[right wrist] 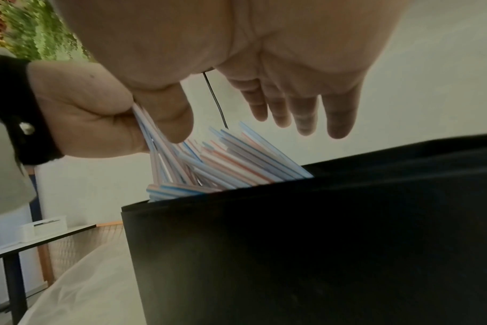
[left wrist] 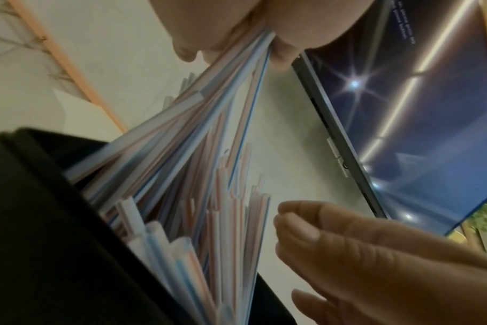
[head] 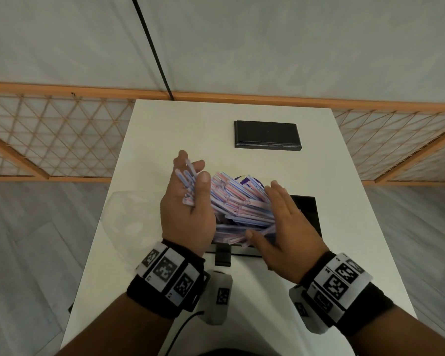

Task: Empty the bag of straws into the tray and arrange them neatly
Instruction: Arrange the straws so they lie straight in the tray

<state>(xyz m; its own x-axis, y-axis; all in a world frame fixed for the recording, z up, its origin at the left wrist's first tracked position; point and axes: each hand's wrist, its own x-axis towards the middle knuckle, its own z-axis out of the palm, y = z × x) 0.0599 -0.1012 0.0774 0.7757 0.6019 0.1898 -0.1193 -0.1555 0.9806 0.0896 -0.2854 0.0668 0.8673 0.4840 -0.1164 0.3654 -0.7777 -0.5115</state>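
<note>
The tray (head: 309, 214) is the landmark; it stands on the white desk (head: 267, 291). Striped straws (head: 238, 201) lie heaped in the tray and project above its rim. The left hand (head: 186, 206), at the tray's left side, grips a bunch of straws between thumb and curled fingers. The right hand (head: 284, 227), over the tray's right part, has straight fingers held together, palm toward the heap. A clear bag (head: 129, 222) lies left of the tray. A black lid-like slab (head: 267, 135) lies beyond the tray.

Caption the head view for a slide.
Left hand grips striped plastic straws over the black tray; flat right hand steadies the pile.
</note>
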